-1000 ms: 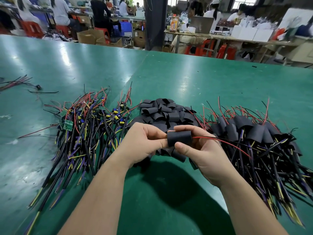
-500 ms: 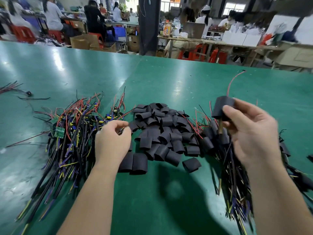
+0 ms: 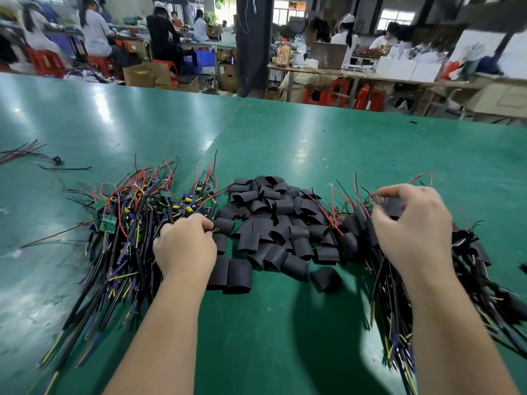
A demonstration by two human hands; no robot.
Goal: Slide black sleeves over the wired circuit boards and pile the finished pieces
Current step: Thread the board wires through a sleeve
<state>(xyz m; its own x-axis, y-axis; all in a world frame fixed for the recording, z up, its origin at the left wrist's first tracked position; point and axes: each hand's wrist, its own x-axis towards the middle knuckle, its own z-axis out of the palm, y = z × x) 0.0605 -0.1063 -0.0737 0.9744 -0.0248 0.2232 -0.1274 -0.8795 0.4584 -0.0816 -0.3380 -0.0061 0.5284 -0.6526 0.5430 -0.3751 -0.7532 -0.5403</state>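
On the green desk (image 3: 285,155) three heaps lay side by side. At the left was a tangle of bare green circuit boards with black, red, yellow and purple wires (image 3: 128,218), the boards at its far end and the wires trailing toward the near edge. In the middle was a mound of short, flattened black tube sleeves (image 3: 273,223). At the right lay a pile of finished sleeved boards (image 3: 353,226) with their wires running near and right. The left hand (image 3: 185,246) rested on the right edge of the bare-board tangle, just beside the sleeve mound, its fingers curled under and pinching a thin black wire with a small ring terminal (image 3: 215,230) at its tip. The right hand (image 3: 413,232) hung over the far end of the finished pile, half open with the forefinger stretched out. A blurred black sleeved piece (image 3: 395,208) sat between its thumb and fingers, and whether it was gripped could not be told. A few stray red and black wires (image 3: 22,151) lay far left on the desk. Beyond the far edge stood open brown cardboard boxes (image 3: 142,75), a blue plastic crate (image 3: 204,59) and white boxes (image 3: 407,69) on another bench, their contents not visible.
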